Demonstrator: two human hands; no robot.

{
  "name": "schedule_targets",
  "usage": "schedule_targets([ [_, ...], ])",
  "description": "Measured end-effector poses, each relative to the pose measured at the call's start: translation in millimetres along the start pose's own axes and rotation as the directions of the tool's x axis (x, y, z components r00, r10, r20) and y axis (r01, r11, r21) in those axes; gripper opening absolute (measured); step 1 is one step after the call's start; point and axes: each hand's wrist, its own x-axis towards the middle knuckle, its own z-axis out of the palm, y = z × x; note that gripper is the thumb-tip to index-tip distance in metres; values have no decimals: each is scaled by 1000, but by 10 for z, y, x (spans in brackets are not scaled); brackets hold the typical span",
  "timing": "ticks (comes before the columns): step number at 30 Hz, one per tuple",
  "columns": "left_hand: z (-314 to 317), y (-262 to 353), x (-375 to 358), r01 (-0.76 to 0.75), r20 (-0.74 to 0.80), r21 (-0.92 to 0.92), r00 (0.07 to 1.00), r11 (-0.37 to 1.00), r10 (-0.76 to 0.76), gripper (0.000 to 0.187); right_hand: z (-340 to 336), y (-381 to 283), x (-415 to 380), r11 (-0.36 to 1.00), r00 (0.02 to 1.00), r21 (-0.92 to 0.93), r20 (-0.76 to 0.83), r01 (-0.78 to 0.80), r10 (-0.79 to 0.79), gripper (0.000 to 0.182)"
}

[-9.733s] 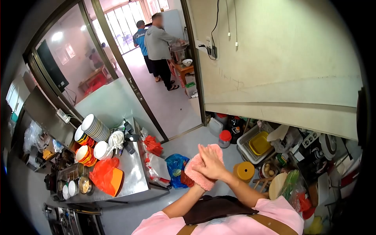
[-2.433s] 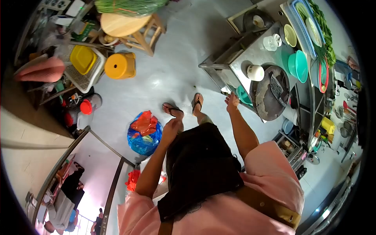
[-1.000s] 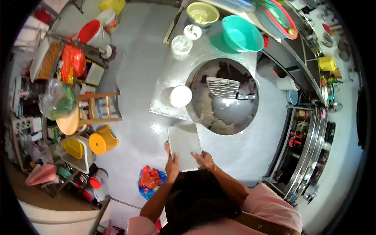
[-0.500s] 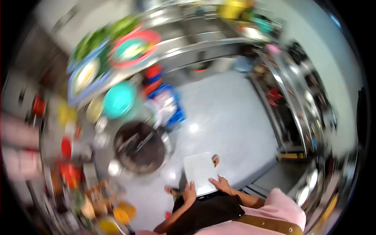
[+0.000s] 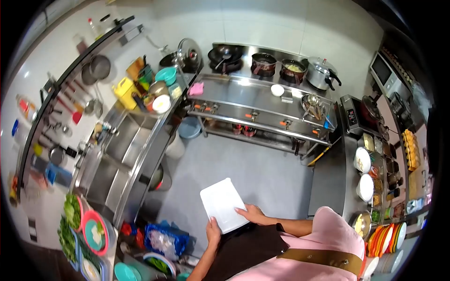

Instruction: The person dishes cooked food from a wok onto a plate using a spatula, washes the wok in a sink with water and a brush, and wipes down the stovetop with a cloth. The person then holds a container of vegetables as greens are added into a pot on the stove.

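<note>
White tray (image 5: 222, 203) points its long axis forward and slightly left, left hand (image 5: 213, 230) and right hand (image 5: 253, 214) gripping its near end.

The piece (image 5: 222, 203) I hold is plain white. My shirt (image 5: 326, 234) is pink, my apron (image 5: 251, 250) dark brown, its strap (image 5: 323, 263) olive tan. I see a yellow jug (image 5: 125, 93), a pink cloth (image 5: 196, 88), a bright blue bag (image 5: 180, 242), a pale grey floor (image 5: 243, 164), and bowls (image 5: 382, 240) in orange, red, yellow and white.
</note>
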Motion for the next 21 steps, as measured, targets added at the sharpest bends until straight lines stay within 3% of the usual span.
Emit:
schedule_targets([
  [4,237,593,1124,-11,136,44,991,999,5,66,-572,-438,788,989,989,5,-21,-147,147,64],
  [5,273,715,1448,-32,182,74,983,997,18,68,-666,-510,1009,983,985,79,-50,-164,168,65],
  [9,468,1685,2488,-166,275,154,954,974,119,74,-1136,-802,1783,971,965,188,-184,-151,186,65],
  [12,665,2475,3238,-122,404,169,914,978,44,77,-1484,-1095,2309,937,922,328,-313,-121,228,67],
  [13,827,2477,3618,-282,398,197,898,939,186,79,-1612,-1155,2509,919,910,381,-338,-100,239,69],
  [14,996,2523,3982,-298,419,207,888,932,191,78,-1733,-1149,2759,902,903,426,-359,-64,234,67],
  [16,1313,2689,4627,-321,449,220,872,921,196,77,-2121,-1489,3064,883,867,462,-406,-78,288,65],
  [17,1430,2892,4859,-337,462,202,861,919,214,76,-2222,-1364,3424,906,851,424,-476,1,222,66],
  [18,1568,3148,5056,-348,469,184,853,919,228,76,-2437,-1362,3684,942,854,333,-475,-47,211,65],
  [21,2062,3437,5908,-384,453,167,848,908,275,74,-2870,-1272,4626,924,821,378,-544,59,170,65],
])
